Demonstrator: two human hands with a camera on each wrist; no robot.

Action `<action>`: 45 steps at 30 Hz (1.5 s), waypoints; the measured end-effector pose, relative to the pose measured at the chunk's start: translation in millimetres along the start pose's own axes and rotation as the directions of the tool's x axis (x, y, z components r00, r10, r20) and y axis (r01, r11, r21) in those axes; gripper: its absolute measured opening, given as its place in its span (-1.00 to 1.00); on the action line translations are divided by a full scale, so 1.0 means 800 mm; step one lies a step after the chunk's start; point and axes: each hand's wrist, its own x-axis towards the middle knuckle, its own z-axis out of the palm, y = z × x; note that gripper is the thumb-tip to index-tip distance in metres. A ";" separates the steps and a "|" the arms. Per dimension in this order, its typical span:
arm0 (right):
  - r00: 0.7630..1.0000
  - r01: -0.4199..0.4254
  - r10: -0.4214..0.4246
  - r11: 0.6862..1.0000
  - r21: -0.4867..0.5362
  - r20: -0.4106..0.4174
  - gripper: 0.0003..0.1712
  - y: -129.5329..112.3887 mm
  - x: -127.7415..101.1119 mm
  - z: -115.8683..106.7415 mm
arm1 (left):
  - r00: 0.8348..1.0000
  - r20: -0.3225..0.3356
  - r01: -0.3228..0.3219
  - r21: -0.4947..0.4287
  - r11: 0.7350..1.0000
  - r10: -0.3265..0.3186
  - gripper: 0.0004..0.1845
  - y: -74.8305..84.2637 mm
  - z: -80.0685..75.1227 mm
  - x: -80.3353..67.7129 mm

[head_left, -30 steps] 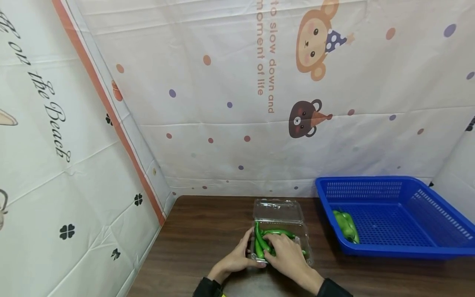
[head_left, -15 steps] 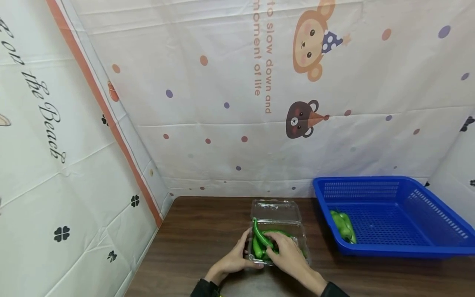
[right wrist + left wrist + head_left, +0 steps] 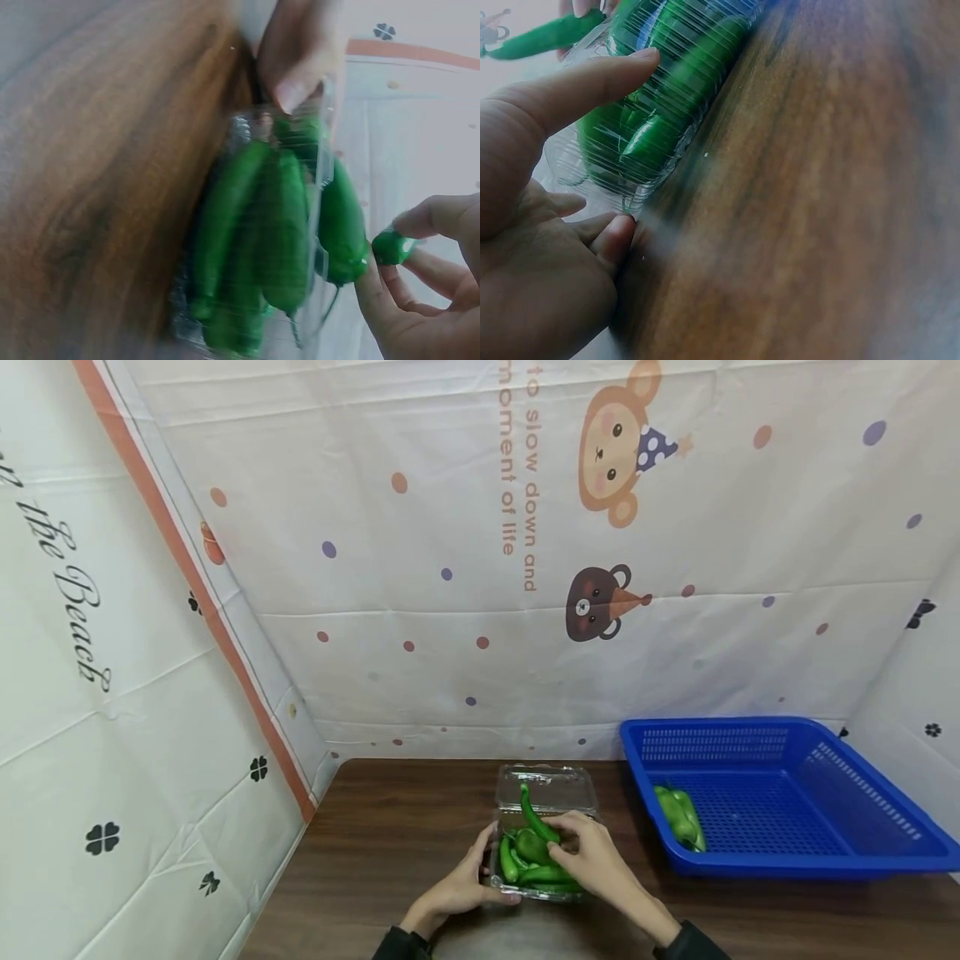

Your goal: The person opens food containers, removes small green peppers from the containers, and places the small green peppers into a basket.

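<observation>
A clear plastic clamshell box (image 3: 491, 883) sits on the table with its lid (image 3: 546, 790) folded back. Several green peppers (image 3: 543, 875) lie inside. My left hand (image 3: 459, 887) holds the box at its front left corner; in the left wrist view the thumb (image 3: 592, 86) lies along the ribbed wall, other fingers low by the base. Just over the box, my right hand (image 3: 596, 858) pinches a long green chili pepper (image 3: 534, 814) between thumb and fingers, its tip pointing away. The right wrist view shows the chili's near end (image 3: 388, 247) at my fingertips.
To the right stands a blue plastic basket (image 3: 795, 865) with light green peppers (image 3: 678, 818) at its left side. A printed white cloth (image 3: 420, 677) hangs behind and at the left of the brown wooden table (image 3: 375, 827).
My right hand has lifted the chili pepper up from the others, uncovering more peppers in the box. My left hand keeps its hold. The head view has shifted slightly right.
</observation>
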 end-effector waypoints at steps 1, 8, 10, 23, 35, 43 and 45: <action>1.000 -0.004 0.004 1.000 0.008 0.004 -0.63 -0.001 0.000 -0.003 | 1.000 0.000 -0.004 -0.002 1.000 0.004 0.23 0.000 0.001 0.000; 0.994 0.046 -0.051 0.997 0.054 0.093 -0.68 -0.009 0.005 -0.032 | 0.999 -0.013 -0.034 -0.017 0.999 0.034 0.22 -0.004 0.005 -0.001; 0.992 0.079 -0.082 0.996 0.037 0.097 -0.67 -0.010 0.009 -0.045 | 0.999 -0.020 -0.041 -0.015 0.999 0.041 0.23 -0.005 0.006 -0.001; 0.975 0.204 -0.220 0.947 -0.246 -0.037 -0.45 -0.001 0.017 -0.176 | 0.999 -0.029 -0.022 0.033 0.999 0.023 0.22 -0.002 0.008 0.004; 0.999 -0.029 0.014 0.915 -0.402 -0.039 -0.41 0.028 0.016 -0.225 | 0.999 -0.032 -0.023 0.026 0.999 0.024 0.22 -0.005 0.001 -0.001; 0.988 -0.119 0.149 0.890 -0.440 0.034 -0.47 0.046 0.011 -0.225 | 1.000 -0.023 -0.012 0.033 0.999 0.013 0.24 -0.004 -0.003 -0.002; 0.984 -0.133 0.172 0.883 -0.449 0.045 -0.52 0.051 0.011 -0.224 | 1.000 -0.021 -0.017 0.039 0.999 0.018 0.24 -0.004 -0.003 -0.001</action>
